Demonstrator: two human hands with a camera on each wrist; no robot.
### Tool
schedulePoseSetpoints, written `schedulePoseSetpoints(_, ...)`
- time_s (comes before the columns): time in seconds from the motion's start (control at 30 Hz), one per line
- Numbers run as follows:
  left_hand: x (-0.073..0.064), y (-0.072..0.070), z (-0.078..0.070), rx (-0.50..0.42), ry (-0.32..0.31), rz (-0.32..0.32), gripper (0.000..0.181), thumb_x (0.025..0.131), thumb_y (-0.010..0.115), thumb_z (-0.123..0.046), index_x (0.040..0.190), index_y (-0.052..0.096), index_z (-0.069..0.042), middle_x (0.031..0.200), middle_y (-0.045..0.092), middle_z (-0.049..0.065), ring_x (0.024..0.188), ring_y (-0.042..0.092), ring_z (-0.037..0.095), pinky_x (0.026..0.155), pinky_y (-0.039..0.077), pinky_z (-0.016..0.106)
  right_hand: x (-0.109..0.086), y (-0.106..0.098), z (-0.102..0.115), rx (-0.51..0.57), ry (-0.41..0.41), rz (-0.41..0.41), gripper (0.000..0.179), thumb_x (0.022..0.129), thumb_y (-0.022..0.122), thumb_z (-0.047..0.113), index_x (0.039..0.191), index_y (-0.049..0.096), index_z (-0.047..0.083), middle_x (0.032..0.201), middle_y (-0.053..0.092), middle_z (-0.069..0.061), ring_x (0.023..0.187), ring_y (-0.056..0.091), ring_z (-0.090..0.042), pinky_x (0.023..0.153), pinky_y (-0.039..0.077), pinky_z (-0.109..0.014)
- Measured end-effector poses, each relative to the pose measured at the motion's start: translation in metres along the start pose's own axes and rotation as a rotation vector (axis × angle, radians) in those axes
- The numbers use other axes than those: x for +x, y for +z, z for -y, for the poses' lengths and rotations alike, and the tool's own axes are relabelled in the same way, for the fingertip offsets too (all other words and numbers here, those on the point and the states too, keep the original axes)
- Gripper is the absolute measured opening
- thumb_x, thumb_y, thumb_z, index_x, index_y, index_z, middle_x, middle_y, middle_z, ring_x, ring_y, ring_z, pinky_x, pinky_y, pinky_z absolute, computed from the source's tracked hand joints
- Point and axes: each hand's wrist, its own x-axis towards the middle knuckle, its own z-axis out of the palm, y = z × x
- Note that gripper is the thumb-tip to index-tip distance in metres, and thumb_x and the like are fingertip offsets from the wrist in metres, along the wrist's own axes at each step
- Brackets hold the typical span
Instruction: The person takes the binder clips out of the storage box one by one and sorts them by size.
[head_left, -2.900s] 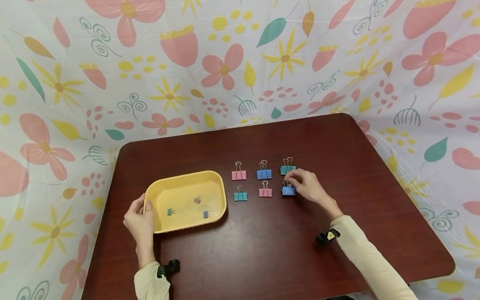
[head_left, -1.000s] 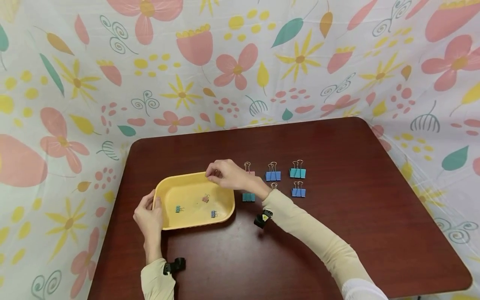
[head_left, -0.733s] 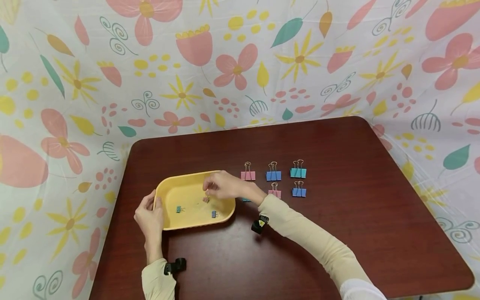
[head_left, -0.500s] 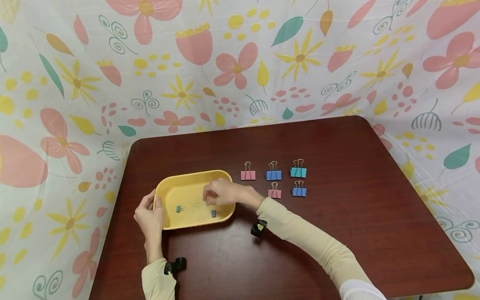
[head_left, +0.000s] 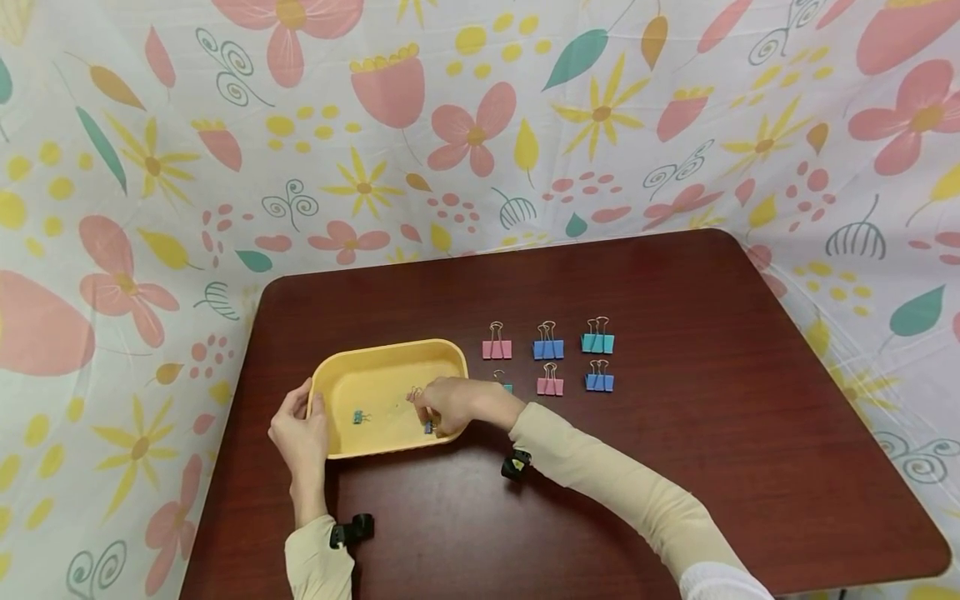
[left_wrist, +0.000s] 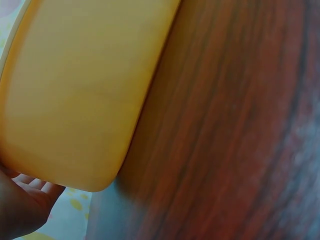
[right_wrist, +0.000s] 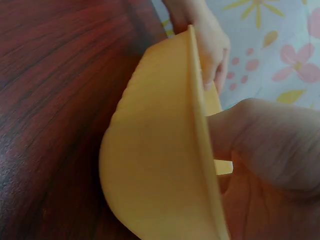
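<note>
Three small clips are lying in the yellow tray [head_left: 352, 382], which is sitting toward the left edge of the tabletop [head_left: 712, 375]: the small teal clip [head_left: 357, 417] near the tray's left end, the small pink clip [head_left: 412, 395] right of its middle, and the small blue clip [head_left: 428, 427] by its near right corner. The right hand [head_left: 452, 403] is reaching over the tray's right end, its fingers bending down right beside the small blue clip; whether they are pinching it, I cannot tell. The left hand [head_left: 298, 427] is grasping the tray's left end, its thumb lying over the rim. To the right of the tray, six larger clips are resting in two rows, their handles pointing toward the tabletop's far edge. In the far row are lying the pink clip [head_left: 497, 350], the blue clip [head_left: 548, 350] and the teal one; in the near row another teal one, partly hiding behind the right hand, then pink, then blue. Beyond the far edge, a flowered cloth [head_left: 450, 208] is hanging.
</note>
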Motion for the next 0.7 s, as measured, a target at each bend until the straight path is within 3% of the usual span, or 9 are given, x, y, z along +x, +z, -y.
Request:
schedulePoseSetpoints(0.23,0.002,0.001,0.001,0.001,0.003,-0.002,0.027,0.096,0.066,-0.005,0.121,0.074,-0.005,0.115,0.075,0.018,0.085,0.057,-0.014,0.072,0.043,-0.002,-0.003,0.004,0.001,0.003,0.045,-0.033,0.015,0.084,0.078,0.004,0.092,0.076,0.016,0.089,0.070,0.005,0.079,0.054,-0.007,0.068,0.045,-0.017)
schedulePoseSetpoints(0.37,0.001,0.001,0.000,0.002,0.000,0.005,0.027,0.096,0.066,-0.006,0.122,0.074,-0.006,0.116,0.074,0.019,0.084,0.057,-0.014,0.071,0.043,-0.002,-0.002,0.007,-0.001,-0.007,0.037,-0.066,0.007,0.085,0.080,0.011,0.088,0.077,0.017,0.087,0.071,0.005,0.078,0.055,-0.007,0.067,0.045,-0.017)
schedulePoseSetpoints(0.5,0.000,0.000,-0.001,0.001,0.001,0.005,0.028,0.096,0.066,-0.007,0.123,0.074,-0.006,0.116,0.074,0.019,0.084,0.057,-0.013,0.071,0.043,-0.002,0.000,0.011,-0.002,-0.009,0.008,-0.079,0.007,0.086,0.082,0.022,0.084,0.076,0.020,0.081,0.069,0.009,0.074,0.057,-0.006,0.066,0.046,-0.018)
schedulePoseSetpoints(0.7,-0.001,-0.001,0.000,0.005,-0.001,0.006,0.028,0.097,0.066,-0.008,0.123,0.073,-0.006,0.117,0.074,0.019,0.085,0.057,-0.013,0.072,0.043,-0.002,0.004,0.017,-0.007,0.023,-0.078,-0.138,0.014,0.090,0.079,0.026,0.077,0.073,0.024,0.073,0.069,0.015,0.068,0.058,-0.001,0.067,0.046,-0.016)
